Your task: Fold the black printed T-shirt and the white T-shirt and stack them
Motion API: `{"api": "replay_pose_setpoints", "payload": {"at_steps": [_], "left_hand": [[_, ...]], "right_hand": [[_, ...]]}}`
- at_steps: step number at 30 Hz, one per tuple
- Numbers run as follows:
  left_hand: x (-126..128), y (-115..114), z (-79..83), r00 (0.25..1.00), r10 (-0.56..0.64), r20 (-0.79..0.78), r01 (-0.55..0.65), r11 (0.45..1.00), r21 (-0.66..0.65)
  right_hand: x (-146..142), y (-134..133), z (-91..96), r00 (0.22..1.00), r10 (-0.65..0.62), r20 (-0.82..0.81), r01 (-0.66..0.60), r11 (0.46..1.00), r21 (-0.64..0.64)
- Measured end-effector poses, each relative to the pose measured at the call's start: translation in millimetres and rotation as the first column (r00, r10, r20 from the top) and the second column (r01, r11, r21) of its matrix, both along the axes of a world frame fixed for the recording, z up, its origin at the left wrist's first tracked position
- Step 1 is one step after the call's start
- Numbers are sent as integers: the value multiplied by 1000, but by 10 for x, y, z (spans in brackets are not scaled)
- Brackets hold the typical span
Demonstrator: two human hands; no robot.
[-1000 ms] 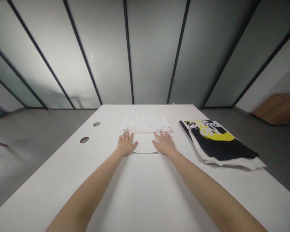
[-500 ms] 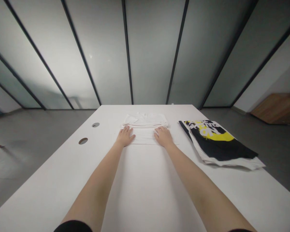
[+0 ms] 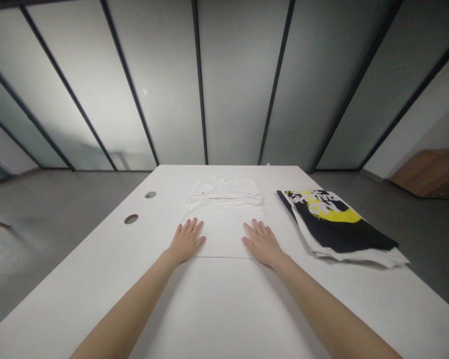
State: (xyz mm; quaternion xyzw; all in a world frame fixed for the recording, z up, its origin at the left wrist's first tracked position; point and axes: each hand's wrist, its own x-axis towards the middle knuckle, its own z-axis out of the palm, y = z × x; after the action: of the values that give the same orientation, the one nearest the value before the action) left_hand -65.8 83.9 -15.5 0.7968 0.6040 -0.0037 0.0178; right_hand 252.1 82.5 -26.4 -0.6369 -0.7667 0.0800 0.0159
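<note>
Currently, a white T-shirt is laid flat on a white table, with its upper part folded into a layered band. Both hands are placed palm-down on its lower part, the left hand at the left edge and the right hand at the right edge. The fingers are spread wide, and nothing is gripped. Just to the right, a folded black shirt with yellow and white print is laid. Two round cable holes are set in the tabletop to the left.
</note>
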Motion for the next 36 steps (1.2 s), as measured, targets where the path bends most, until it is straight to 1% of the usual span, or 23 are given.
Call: {"api": "replay_pose_setpoints", "payload": {"at_steps": [5,8,10,12,13,15,16,18,19,20,22,23,25,26,28,29,30,31,32,33,34,35,36], "left_hand": [[36,-460,97,997,-76,21,78,990,-119],[56,-660,241,996,-85,31,89,983,-162],[63,-730,373,997,-70,45,76,987,-143],[70,-751,501,995,-36,90,50,987,-152],[74,-748,551,992,-26,126,47,984,-171],[80,-727,596,977,-43,211,86,977,-197],[82,-712,585,965,-74,251,122,976,-181],[74,-677,491,939,-167,302,198,977,-76],[62,-657,411,927,-213,308,224,975,-2],[43,-638,316,921,-249,300,239,968,71],[-10,-599,103,928,-277,249,237,955,177],[-43,-582,-2,939,-267,215,225,953,202],[-112,-557,-175,959,-241,150,206,954,216],[-143,-550,-235,964,-235,125,205,955,213],[-185,-546,-291,968,-234,96,213,959,189],[-194,-549,-292,968,-234,87,217,961,170],[-193,-554,-280,969,-231,82,218,964,151],[-183,-560,-261,971,-227,80,214,967,139],[-164,-566,-239,972,-221,81,209,968,138],[-139,-570,-219,973,-215,86,200,968,152],[-110,-573,-204,974,-207,92,189,966,175],[-81,-573,-197,975,-197,99,175,964,203],[-54,-571,-198,977,-186,103,159,961,226]], "right_hand": [[180,-444,30,1000,-17,-16,15,995,-99],[307,-648,127,999,17,-43,-22,991,-136],[362,-734,242,995,53,-80,-63,991,-122],[367,-781,374,988,40,-151,-55,994,-96],[352,-793,433,978,23,-205,-43,995,-94],[303,-805,513,942,11,-336,-53,992,-117],[282,-807,529,915,21,-403,-85,986,-143],[273,-804,512,852,11,-524,-166,954,-250],[293,-798,486,817,-39,-575,-190,924,-332],[332,-789,455,777,-116,-619,-205,883,-422],[463,-765,395,678,-305,-669,-224,781,-583],[550,-751,374,625,-387,-679,-236,735,-636],[744,-726,356,526,-510,-681,-252,671,-697],[842,-714,358,484,-561,-671,-253,644,-722],[1007,-684,375,424,-639,-642,-236,606,-759],[1062,-663,383,409,-655,-635,-212,609,-765],[1091,-639,389,410,-651,-639,-159,639,-752],[1091,-612,390,425,-623,-657,-75,700,-711],[1060,-585,383,448,-572,-687,36,779,-625],[1001,-561,369,478,-504,-720,152,854,-497],[917,-544,344,519,-421,-744,243,907,-344],[818,-536,311,570,-327,-754,289,938,-189],[710,-538,267,629,-226,-744,271,961,-62]]}}
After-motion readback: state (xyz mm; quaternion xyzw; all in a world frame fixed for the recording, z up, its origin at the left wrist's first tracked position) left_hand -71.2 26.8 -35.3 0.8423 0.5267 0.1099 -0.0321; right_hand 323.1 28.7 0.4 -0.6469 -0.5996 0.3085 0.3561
